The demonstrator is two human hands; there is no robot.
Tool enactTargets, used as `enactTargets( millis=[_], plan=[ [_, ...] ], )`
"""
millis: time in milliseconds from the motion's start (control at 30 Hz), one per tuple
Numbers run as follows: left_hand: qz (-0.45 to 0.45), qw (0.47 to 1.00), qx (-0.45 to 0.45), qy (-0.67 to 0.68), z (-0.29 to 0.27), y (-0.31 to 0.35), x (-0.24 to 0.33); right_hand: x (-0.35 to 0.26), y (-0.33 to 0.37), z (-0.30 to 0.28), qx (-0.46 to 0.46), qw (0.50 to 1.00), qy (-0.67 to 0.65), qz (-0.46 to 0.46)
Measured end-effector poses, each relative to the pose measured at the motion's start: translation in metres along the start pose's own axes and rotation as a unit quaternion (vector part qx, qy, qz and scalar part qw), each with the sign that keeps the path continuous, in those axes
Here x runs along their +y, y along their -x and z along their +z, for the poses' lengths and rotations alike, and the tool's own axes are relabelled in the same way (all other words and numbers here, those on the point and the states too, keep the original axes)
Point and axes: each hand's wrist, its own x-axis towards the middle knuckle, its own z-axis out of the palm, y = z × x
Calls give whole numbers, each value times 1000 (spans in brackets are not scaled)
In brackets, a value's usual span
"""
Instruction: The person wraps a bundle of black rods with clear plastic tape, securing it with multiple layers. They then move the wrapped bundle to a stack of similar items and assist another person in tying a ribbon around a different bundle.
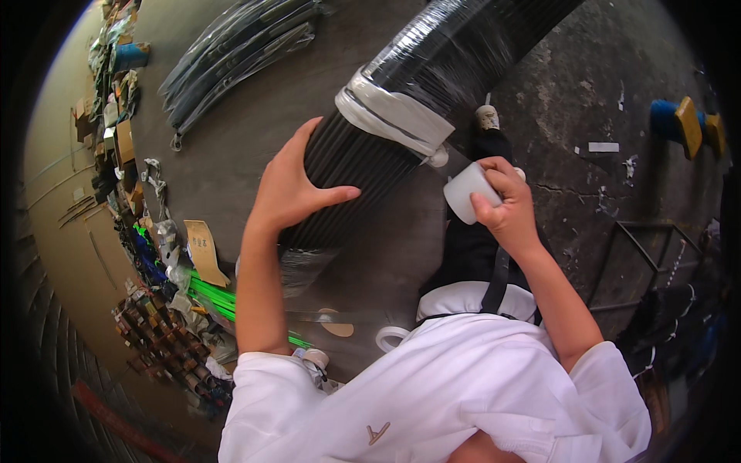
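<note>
A thick bundle of slim black rods or tubes (355, 166) slants from upper right toward my middle, partly wrapped in clear film (463, 54). Around it runs a crumpled white band (397, 116), its loose end at the right side. My left hand (289, 181) is open against the bundle's left side, thumb stretched over the rods and fingers reaching along the far edge. In my right hand (505, 197) is a short white roll of plastic film (471, 193), held just right of the bundle. Whether film runs from roll to bundle I cannot tell.
More film-wrapped black lengths (239, 58) lie at upper left. Bright green rods (212, 295), a brown paper piece (204, 251) and a white ring (392, 338) are nearer. Blue-and-yellow spools (679, 127) stand right, above a dark metal frame (644, 251).
</note>
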Motion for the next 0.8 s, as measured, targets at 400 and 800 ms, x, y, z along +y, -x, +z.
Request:
enactTargets(
  millis=[400,800],
  plan=[
    [-33,964,-140,223,3,-33,-61,-11,-11,30,60,998,-9,29],
    [-21,976,58,-208,74,79,84,34,10,-17,34,994,-67,-76]
  ],
)
